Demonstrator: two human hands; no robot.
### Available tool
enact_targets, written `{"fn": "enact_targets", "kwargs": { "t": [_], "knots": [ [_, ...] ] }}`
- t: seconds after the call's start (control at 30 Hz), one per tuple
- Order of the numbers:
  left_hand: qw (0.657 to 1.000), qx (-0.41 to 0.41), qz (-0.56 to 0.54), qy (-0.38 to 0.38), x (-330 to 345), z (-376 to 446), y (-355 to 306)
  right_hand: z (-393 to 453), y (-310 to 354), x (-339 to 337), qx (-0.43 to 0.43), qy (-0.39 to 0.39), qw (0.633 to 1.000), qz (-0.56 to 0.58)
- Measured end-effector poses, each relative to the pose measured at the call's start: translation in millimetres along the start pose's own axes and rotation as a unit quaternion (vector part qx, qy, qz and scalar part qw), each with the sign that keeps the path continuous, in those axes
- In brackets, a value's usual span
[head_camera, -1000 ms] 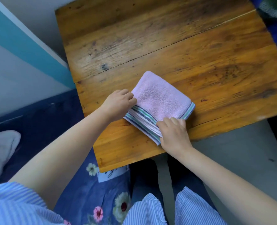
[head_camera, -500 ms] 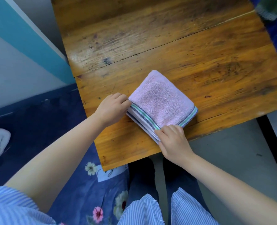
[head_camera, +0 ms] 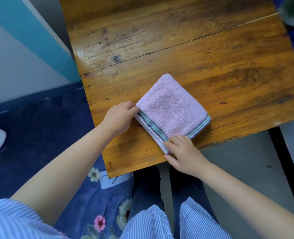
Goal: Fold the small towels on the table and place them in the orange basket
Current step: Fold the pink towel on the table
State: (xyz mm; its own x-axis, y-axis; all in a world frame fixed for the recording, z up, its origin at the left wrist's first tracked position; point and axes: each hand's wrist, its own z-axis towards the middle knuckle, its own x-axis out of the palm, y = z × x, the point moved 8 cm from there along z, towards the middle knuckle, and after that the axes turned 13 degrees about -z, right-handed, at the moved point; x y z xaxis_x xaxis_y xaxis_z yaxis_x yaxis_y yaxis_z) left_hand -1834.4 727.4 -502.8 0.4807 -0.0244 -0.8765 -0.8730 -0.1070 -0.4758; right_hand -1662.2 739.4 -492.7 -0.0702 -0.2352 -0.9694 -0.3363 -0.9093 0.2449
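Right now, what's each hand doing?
Left hand: pinching the towel at its left corner.
Right hand: gripping the towel's near corner.

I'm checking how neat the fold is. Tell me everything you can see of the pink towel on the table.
The pink towel is soft terry cloth, folded into a compact layered rectangle lying flat and skewed on the wooden table near its front edge. Green, white and dark blue stripes border its near edges, where stacked layers show. The left hand pinches its left corner; the right hand grips the near corner.
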Motion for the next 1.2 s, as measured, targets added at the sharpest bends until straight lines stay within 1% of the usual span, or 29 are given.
{"fn": "enact_targets", "kwargs": {
  "t": [0.07,0.13,0.17,0.23,0.3,0.37,0.4,0.47,0.5,0.53,0.57,0.6,0.67,0.77,0.83,0.87,0.9,0.93,0.97,1.0,1.03,1.07,1.1,1.13,1.17,1.2],
  "knots": [
    [0.999,-0.018,-0.011,-0.042,-7,-5,-3,4,-12,-20,0.011,-0.025,0.998,0.06],
    [0.992,-0.042,-0.039,-0.111,-14,-12,-11,19,-31,-42,0.039,-0.077,0.994,0.065],
    [0.987,-0.054,-0.055,-0.14,-15,-14,-18,30,-41,-51,0.051,-0.097,0.992,0.058],
    [0.978,-0.066,-0.072,-0.187,-9,-18,-37,54,-55,-60,0.05,-0.107,0.993,0.027],
    [0.975,-0.08,-0.064,-0.197,7,-17,-57,81,-63,-59,0.034,-0.093,0.995,-0.029],
    [0.979,-0.128,-0.042,-0.154,30,-11,-70,104,-63,-47,-0.018,-0.063,0.994,-0.09],
    [0.978,-0.171,-0.034,-0.118,42,-9,-69,112,-61,-36,-0.055,-0.034,0.992,-0.112],
    [0.965,-0.246,-0.023,-0.081,59,-9,-58,120,-64,-12,-0.1,0.047,0.986,-0.121],
    [0.961,-0.267,-0.021,-0.073,68,-10,-52,121,-69,-2,-0.098,0.088,0.985,-0.112],
    [0.96,-0.268,-0.021,-0.073,73,-11,-46,121,-75,3,-0.087,0.116,0.984,-0.102],
    [0.961,-0.261,-0.018,-0.085,80,-11,-44,120,-79,7,-0.09,0.125,0.984,-0.091],
    [0.964,-0.25,-0.012,-0.093,83,-11,-43,119,-79,7,-0.101,0.121,0.984,-0.083],
    [0.964,-0.253,-0.017,-0.083,85,-12,-42,120,-81,4,-0.108,0.107,0.986,-0.07],
    [0.959,-0.278,-0.034,-0.037,87,-10,-44,117,-101,7,-0.06,0.157,0.985,-0.043],
    [0.956,-0.293,-0.021,-0.011,79,-9,-47,112,-117,3,-0.034,0.172,0.983,-0.049],
    [0.947,-0.32,-0.025,0.012,75,-9,-49,107,-124,-4,-0.031,0.163,0.984,-0.063],
    [0.933,-0.356,-0.035,0.043,73,-11,-50,101,-128,-12,-0.046,0.135,0.987,-0.08],
    [0.922,-0.38,-0.042,0.059,70,-13,-53,93,-129,-21,-0.071,0.09,0.989,-0.093],
    [0.922,-0.382,-0.046,0.036,65,-13,-59,83,-131,-31,-0.094,0.035,0.991,-0.093],
    [0.937,-0.347,-0.027,-0.037,52,-10,-72,70,-133,-41,-0.115,-0.015,0.99,-0.081],
    [0.947,-0.293,-0.008,-0.133,41,-8,-88,56,-130,-48,-0.145,-0.044,0.986,-0.063],
    [0.946,-0.242,-0.005,-0.214,34,-9,-106,42,-125,-53,-0.183,-0.058,0.981,-0.038],
    [0.942,-0.202,-0.013,-0.269,31,-10,-122,30,-119,-57,-0.222,-0.062,0.973,-0.016],
    [0.942,-0.177,-0.019,-0.285,34,-8,-136,21,-114,-57,-0.258,-0.058,0.965,-0.003],
    [0.944,-0.174,-0.011,-0.28,40,-6,-147,13,-109,-54,-0.287,-0.047,0.957,0.0],
    [0.948,-0.189,0.001,-0.257,47,-2,-153,9,-106,-50,-0.307,-0.035,0.951,-0.003]
  ]
}}
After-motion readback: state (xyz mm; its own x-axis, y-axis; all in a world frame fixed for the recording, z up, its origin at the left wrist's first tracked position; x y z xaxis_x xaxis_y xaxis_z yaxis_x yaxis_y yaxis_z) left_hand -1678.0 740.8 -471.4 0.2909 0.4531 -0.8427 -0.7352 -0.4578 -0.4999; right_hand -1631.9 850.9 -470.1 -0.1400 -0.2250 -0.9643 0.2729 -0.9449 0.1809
